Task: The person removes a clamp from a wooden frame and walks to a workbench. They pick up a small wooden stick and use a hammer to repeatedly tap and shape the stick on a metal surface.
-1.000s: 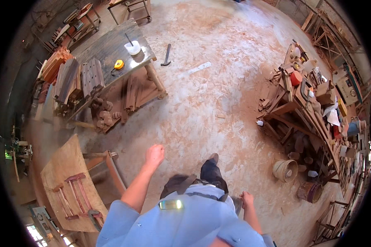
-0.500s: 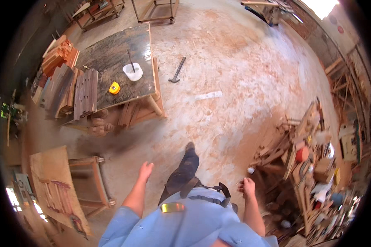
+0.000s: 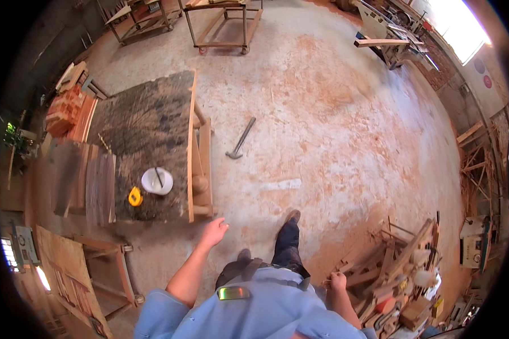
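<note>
My left hand [image 3: 215,230] hangs in the air just past the near right corner of a dark-topped workbench [image 3: 147,110]. Its fingers are loosely apart and it holds nothing. At my right side, my right hand [image 3: 337,281] is low with its fingers curled in and nothing visible in them, close to a heap of wood scraps [image 3: 387,263]. On the bench stand a white tub [image 3: 149,182] with a dark stick in it and a yellow tape measure [image 3: 135,196]. A claw hammer [image 3: 242,137] lies on the floor to the bench's right.
Dark boards [image 3: 100,189] and reddish wood blocks [image 3: 68,113] are stacked along the bench's left side. A wooden frame with a panel [image 3: 68,265] stands near left. Wheeled racks [image 3: 223,44] and a machine [image 3: 387,34] are farther off. Sawdust covers the concrete floor [image 3: 333,130].
I have stepped forward; the bench and hammer are nearer and lower in view. My other foot now leads. The left hand has come beside the bench corner; the right hand has dropped lower.
</note>
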`<action>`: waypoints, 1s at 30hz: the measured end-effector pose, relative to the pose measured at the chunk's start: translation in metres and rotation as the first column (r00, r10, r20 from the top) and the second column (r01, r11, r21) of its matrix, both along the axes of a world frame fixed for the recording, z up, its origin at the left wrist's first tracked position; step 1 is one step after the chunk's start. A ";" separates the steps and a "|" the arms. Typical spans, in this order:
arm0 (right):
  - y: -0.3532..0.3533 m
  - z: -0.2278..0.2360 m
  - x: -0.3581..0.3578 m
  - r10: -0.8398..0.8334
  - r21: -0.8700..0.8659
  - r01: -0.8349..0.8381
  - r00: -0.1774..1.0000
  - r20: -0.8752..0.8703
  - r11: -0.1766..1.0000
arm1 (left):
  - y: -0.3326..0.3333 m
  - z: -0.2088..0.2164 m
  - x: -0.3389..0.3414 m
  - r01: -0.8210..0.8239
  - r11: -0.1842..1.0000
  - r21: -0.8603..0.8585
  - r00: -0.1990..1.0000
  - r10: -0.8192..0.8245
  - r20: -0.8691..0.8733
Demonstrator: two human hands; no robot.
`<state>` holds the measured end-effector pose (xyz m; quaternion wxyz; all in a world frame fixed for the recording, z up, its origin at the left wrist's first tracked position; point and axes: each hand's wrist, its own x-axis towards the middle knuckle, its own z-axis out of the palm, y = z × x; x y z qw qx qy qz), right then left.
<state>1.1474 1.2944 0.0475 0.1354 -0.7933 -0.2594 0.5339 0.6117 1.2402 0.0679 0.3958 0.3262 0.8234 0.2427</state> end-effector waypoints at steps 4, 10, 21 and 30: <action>0.120 -0.015 -0.010 0.101 -0.001 -0.101 0.995 0.027 0.995 | 0.055 -0.028 -0.015 0.001 0.997 -0.077 0.997 -0.007 -0.074; 0.344 0.003 -0.081 0.309 0.054 -0.309 0.951 0.005 0.949 | 0.143 0.024 -0.034 -0.139 0.978 -0.155 0.988 0.127 -0.087; 0.600 0.026 -0.254 0.330 0.026 -0.331 0.944 0.020 0.943 | 0.331 -0.039 -0.149 -0.273 0.961 -0.049 0.962 0.271 -0.046; 0.724 0.017 -0.367 0.469 -0.067 -0.468 0.846 0.255 0.881 | 0.533 0.061 -0.317 -0.270 0.938 0.215 0.959 0.281 -0.020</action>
